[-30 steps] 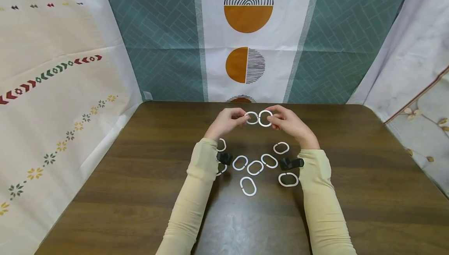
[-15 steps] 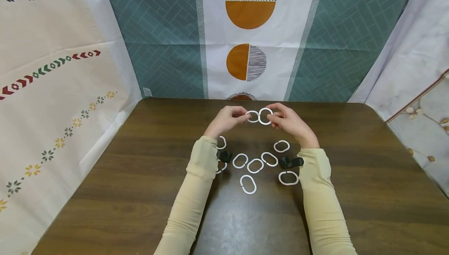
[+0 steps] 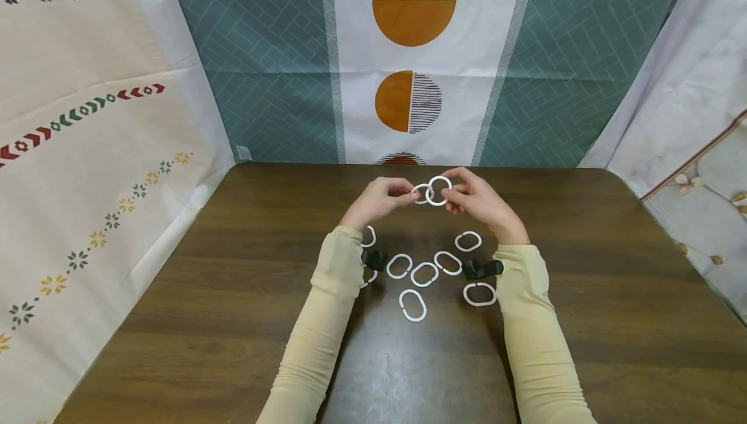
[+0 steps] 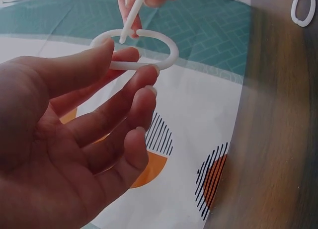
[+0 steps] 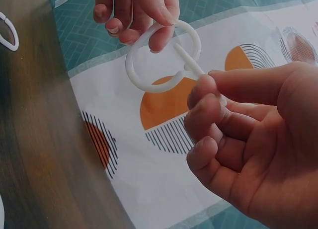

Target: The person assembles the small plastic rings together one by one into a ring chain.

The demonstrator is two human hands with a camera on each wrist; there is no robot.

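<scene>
My left hand (image 3: 378, 203) pinches a white plastic chain link (image 4: 171, 47) between thumb and fingers, above the table's far part. Opposite it, my right hand (image 3: 483, 203) pinches a second white link (image 5: 188, 56) at its right side. Each link is an oval with a small gap. In the head view the two overlap. Seen from the left wrist, an end of the right-hand link lies at the gap of the left-hand one. Whether they are fully hooked together I cannot tell.
Several more white links lie loose on the brown wooden table (image 3: 204, 320), among them one link (image 3: 413, 319) nearest me and another link (image 3: 480, 305) by the right sleeve. The left sleeve partly covers two links. Patterned cloths (image 3: 274, 74) hang behind and beside the table.
The right-hand link has shifted left and slightly up. Before, the two links met edge to edge; now they overlap. The left hand has hardly moved, and the loose links lie as before.
</scene>
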